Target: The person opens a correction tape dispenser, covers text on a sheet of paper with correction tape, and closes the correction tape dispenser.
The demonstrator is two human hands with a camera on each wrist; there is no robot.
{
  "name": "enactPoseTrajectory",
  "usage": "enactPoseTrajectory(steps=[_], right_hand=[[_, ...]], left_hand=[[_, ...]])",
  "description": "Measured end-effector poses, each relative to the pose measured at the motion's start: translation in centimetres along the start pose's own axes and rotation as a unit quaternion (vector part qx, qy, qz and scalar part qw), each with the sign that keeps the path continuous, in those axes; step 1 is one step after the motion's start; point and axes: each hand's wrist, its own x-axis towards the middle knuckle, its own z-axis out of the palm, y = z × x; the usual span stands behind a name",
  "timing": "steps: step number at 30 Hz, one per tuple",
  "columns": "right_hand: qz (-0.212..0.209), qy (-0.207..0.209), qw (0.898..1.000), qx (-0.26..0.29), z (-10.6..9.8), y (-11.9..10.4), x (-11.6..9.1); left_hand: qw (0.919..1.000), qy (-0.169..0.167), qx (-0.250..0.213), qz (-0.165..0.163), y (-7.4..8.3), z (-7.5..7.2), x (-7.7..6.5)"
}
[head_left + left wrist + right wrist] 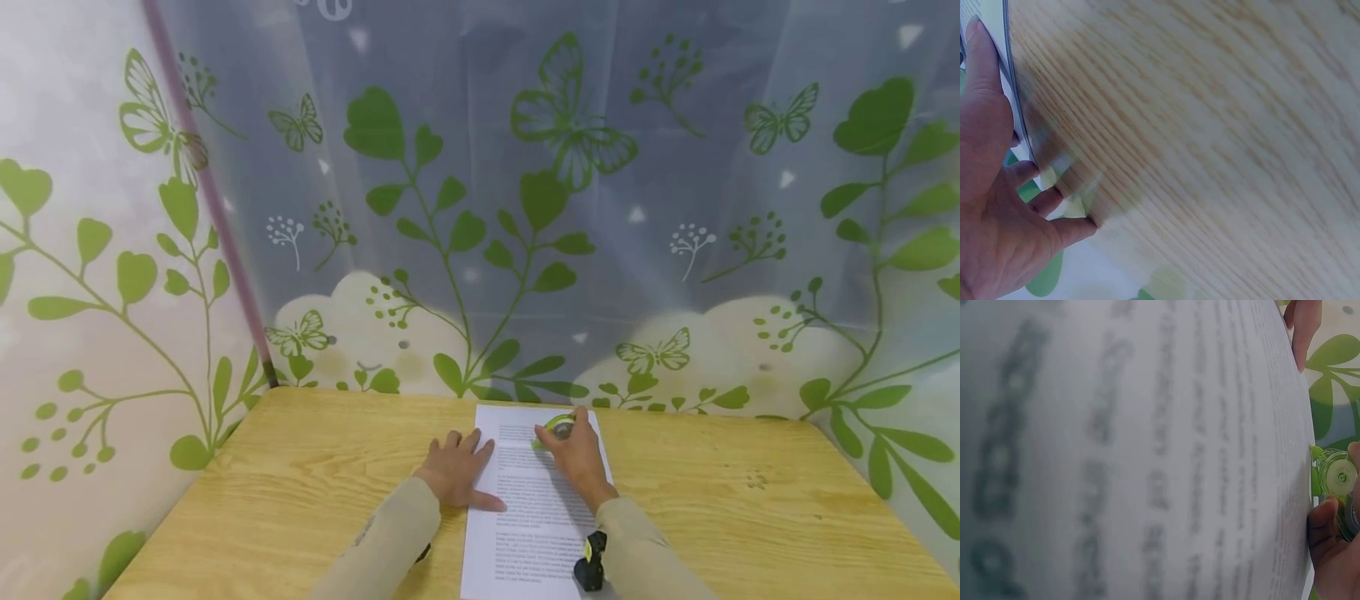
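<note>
A sheet of printed paper (525, 533) lies lengthwise on the table, covered in lines of text. My right hand (583, 463) grips a green correction tape (558, 428) over the upper lines of print. In the right wrist view, the correction tape (1339, 478) shows its clear round case and spool, its green tip right at the paper, between finger and thumb. With fingers spread, my left hand (453, 472) rests along the sheet's left edge, its thumb over the text. The left wrist view shows the left hand (1007, 219) with its fingertips down by the paper's edge.
The wooden table (322, 483) extends to both sides of the paper. Behind it hangs a curtain (480, 208) patterned with leaves and butterflies, meeting the table's far edge. A black wrist camera (591, 563) overlaps the lower right of the sheet.
</note>
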Motion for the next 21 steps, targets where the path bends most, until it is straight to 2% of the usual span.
enactPoseTrajectory(steps=[9, 16, 21], right_hand=[[-0.004, 0.003, 1.000, 0.000, -0.34, 0.13, -0.19], [-0.023, 0.029, 0.999, -0.001, -0.45, 0.67, -0.26], [-0.008, 0.020, 1.000, -0.006, -0.54, 0.69, -0.12]], left_hand=[[1.0000, 0.005, 0.000, 0.001, -0.03, 0.37, 0.05], [0.9999, 0.008, -0.004, 0.004, -0.07, 0.47, 0.10], [0.9999, 0.013, 0.001, 0.004, -0.13, 0.53, 0.14]])
